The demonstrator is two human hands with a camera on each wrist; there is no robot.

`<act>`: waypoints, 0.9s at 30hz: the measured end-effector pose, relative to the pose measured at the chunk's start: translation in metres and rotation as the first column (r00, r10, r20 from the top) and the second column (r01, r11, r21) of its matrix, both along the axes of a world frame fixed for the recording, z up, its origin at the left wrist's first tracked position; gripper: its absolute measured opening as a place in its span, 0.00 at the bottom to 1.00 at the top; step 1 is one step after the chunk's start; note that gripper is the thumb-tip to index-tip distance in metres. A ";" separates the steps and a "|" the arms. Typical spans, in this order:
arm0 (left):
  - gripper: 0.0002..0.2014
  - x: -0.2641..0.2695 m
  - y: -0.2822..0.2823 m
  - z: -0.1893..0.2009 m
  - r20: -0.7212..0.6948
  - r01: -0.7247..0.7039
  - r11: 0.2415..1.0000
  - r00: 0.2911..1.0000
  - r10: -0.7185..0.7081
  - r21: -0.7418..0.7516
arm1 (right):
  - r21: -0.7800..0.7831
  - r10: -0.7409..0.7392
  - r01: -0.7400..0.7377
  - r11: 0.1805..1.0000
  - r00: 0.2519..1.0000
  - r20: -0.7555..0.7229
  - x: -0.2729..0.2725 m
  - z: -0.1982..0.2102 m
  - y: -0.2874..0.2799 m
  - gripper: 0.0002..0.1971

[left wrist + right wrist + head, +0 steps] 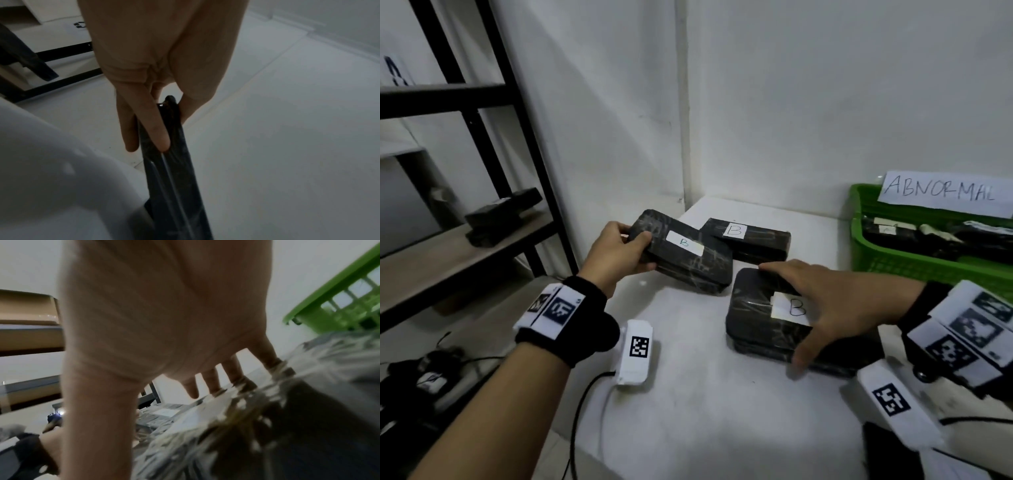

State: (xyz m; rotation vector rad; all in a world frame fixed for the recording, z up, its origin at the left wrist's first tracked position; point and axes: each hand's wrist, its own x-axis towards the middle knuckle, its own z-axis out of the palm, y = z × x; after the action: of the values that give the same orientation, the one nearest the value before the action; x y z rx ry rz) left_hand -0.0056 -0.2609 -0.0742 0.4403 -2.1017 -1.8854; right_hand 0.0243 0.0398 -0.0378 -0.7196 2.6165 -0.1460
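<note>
Three black plastic-wrapped packs with white "B" labels are on the white table (705, 404). My left hand (645, 251) grips the left pack (688, 267) by its left end, thumb on top and fingers underneath, and holds it tilted over the table's left edge. The left wrist view shows that pack (176, 178) edge-on, pinched between fingers (156, 129) and thumb. My right hand (781, 314) spans the near right pack (753, 318), fingers at its far edge and thumb over its near side. In the blurred right wrist view its fingertips (236, 382) touch the wrap (267, 426). The third pack (753, 243) lies untouched at the back.
A green basket (893, 263) labelled "ABNORMAL" (941, 193) holds several black packs at the right. A black-framed shelf unit (448, 260) stands left of the table with dark packs (500, 216) on it. Cables and a device (431, 370) lie on the floor at the lower left.
</note>
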 end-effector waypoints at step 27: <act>0.29 0.029 0.214 0.055 0.107 0.763 0.552 0.613 -0.783 -0.336 | -0.387 -0.260 0.082 0.918 0.863 -0.434 0.054 0.029 0.137 0.66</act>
State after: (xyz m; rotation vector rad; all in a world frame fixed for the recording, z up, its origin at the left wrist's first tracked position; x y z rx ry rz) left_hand 0.0232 -0.0470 -0.0190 -0.7751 -2.7823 -1.7402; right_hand 0.0784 0.1772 -0.0091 -0.7017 3.1809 -0.5818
